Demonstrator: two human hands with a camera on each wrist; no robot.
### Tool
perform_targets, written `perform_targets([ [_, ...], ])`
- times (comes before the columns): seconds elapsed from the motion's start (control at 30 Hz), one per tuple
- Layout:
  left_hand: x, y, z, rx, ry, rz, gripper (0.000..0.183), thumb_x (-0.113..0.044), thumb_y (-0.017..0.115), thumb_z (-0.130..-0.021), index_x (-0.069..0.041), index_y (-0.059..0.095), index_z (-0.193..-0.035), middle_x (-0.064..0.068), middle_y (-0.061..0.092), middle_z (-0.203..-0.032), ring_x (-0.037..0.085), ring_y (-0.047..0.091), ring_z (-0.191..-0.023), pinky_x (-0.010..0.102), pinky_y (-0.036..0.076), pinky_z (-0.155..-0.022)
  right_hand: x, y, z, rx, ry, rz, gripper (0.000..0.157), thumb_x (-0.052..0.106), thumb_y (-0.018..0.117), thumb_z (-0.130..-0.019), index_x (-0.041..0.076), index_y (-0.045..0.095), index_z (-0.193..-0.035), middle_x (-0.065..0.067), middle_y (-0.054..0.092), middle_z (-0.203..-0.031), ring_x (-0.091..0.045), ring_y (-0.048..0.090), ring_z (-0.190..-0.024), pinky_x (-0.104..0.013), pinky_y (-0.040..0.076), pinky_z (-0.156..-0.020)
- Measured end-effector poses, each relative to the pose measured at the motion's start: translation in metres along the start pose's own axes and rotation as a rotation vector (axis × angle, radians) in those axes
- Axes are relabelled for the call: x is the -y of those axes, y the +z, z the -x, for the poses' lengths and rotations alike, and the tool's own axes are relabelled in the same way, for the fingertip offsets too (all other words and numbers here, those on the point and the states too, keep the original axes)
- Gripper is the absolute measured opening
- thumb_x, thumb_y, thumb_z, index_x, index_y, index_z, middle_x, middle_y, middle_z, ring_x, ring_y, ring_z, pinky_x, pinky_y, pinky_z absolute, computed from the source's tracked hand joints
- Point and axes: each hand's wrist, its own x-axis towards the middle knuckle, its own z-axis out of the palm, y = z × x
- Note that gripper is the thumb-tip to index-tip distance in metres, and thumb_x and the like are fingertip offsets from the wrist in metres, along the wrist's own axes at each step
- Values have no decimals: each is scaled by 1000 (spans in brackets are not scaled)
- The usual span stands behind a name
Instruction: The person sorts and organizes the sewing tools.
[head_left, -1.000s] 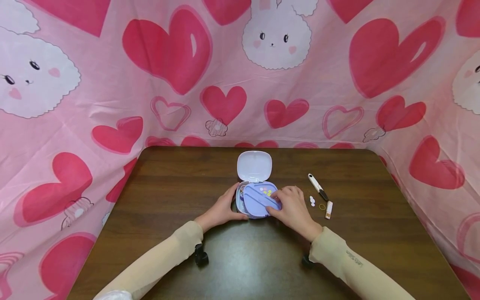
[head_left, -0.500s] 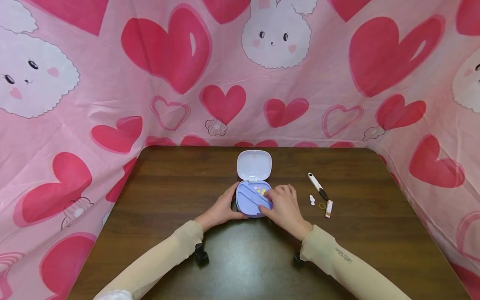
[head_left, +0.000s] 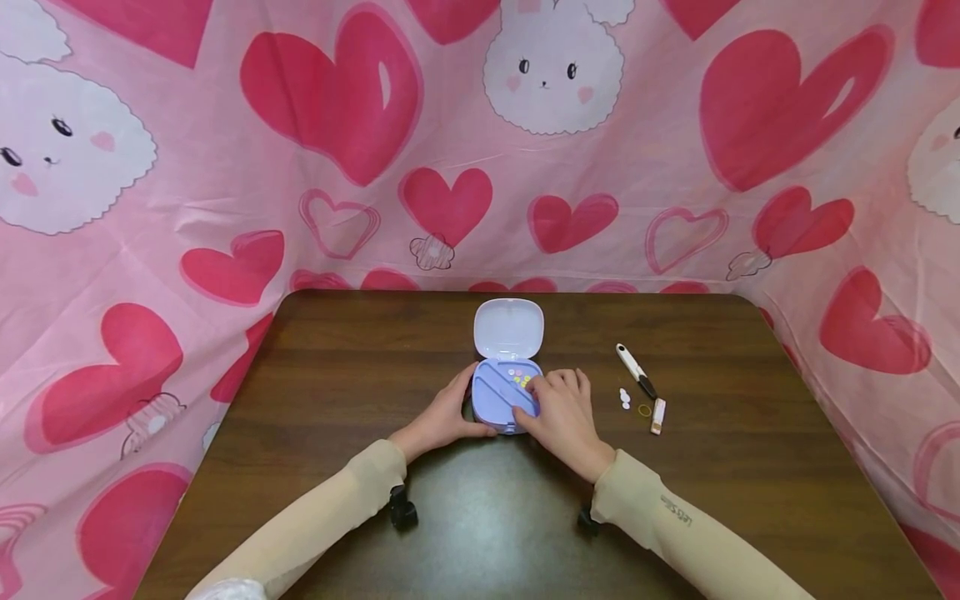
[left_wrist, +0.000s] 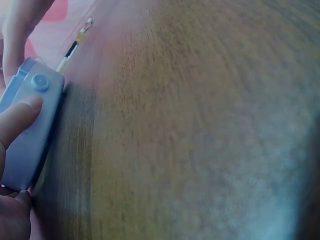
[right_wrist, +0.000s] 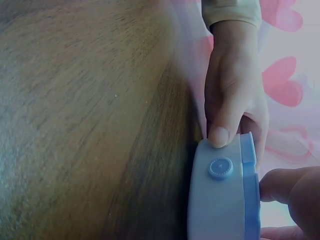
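Note:
A small lavender sewing-kit box (right_wrist: 215, 205) stands on the table with its white lid (head_left: 508, 329) tipped back behind it. A lavender tray (head_left: 495, 407) with a slanting groove lies level in the box top. Several yellow and pale buttons (head_left: 527, 381) sit in its far right part. My left hand (head_left: 444, 417) grips the box's left side, thumb along the front wall near a round catch (left_wrist: 40, 83). My right hand (head_left: 566, 417) holds the tray at its right side, thumb and fingertips on it. What lies under the tray is hidden.
Right of the box lie a white-and-black slim tool (head_left: 636, 372), several white round pieces (head_left: 625, 398), a thin yellow ring (head_left: 644, 411) and a small white-and-brown piece (head_left: 657, 417). A pink heart-print cloth (head_left: 442, 108) hangs behind the wooden table (head_left: 360, 358).
My right hand has moved left with the tray, which sat skewed over the box's right side and now lies flush over the box. My left hand has stayed on the box.

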Motion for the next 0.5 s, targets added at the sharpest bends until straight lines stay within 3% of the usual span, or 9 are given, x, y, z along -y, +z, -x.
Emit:
perform_targets([
  [0.5,-1,-1,2,5,-13,2,117,-31,94,-79,-7,18,-165,15,30,-167,29,36,-151,47,32,-123,1,-1,-2,7,13,18,37,38,82,-86,6,72,-101,-7,59,-87,-37,51,-111,-69,26,-114],
])
